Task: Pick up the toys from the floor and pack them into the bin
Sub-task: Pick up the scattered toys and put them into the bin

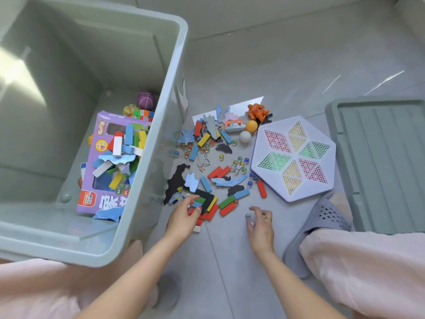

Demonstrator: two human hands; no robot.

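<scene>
Head view: the left hand point(184, 215) reaches into the near edge of the scattered pile of coloured wooden blocks point(226, 204), fingers curled down over red pieces; whether they actually grip one I cannot tell. The right hand point(261, 221) pinches a small clear glass marble point(248, 217) between thumb and fingertips on the pale grey tiled floor point(287, 65). The translucent grey-green plastic bin point(147, 157) stands at nine o'clock from both hands (left hand nearer), already holding a purple cardboard toy box point(103, 139). The white hexagonal plastic game board point(293, 157) lies at one o'clock.
</scene>
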